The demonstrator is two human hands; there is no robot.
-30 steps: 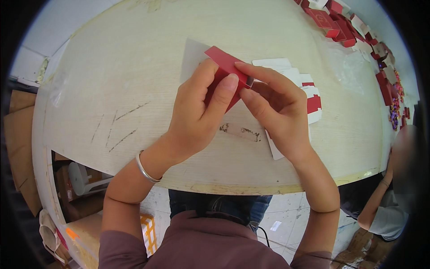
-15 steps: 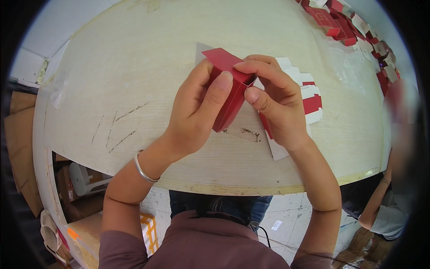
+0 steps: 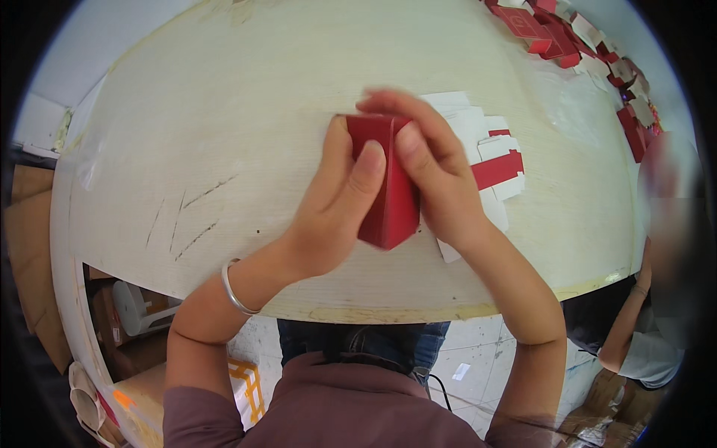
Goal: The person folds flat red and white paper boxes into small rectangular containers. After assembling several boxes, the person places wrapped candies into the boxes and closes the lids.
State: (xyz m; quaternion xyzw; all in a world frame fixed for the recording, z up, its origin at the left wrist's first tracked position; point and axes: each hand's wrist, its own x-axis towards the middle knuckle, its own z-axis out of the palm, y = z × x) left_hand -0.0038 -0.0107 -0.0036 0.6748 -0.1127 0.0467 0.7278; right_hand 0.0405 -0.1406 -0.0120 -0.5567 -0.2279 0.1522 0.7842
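Between my two hands, above the table, is a small red cardboard box (image 3: 396, 201). My left hand (image 3: 328, 209) closes on its left side, thumb laid along a front face. Against the right side presses my right hand (image 3: 441, 172), its thumb near the top edge and its fingers curled over the far end. The fingers behind the box are partly hidden, and the far end is covered by my right hand. Just right of my right hand lies a stack of flat white and red carton blanks (image 3: 498, 170).
A pile of red and white boxes (image 3: 556, 41) lies at the table's far right, with clear plastic film (image 3: 571, 104) nearby. Another person's arm (image 3: 627, 321) shows at the right edge. A white stool (image 3: 134, 306) stands under the table at left.
The box has turned more upright and come slightly nearer me. Its top flap, which stuck out before, is now folded down or hidden under my right hand.
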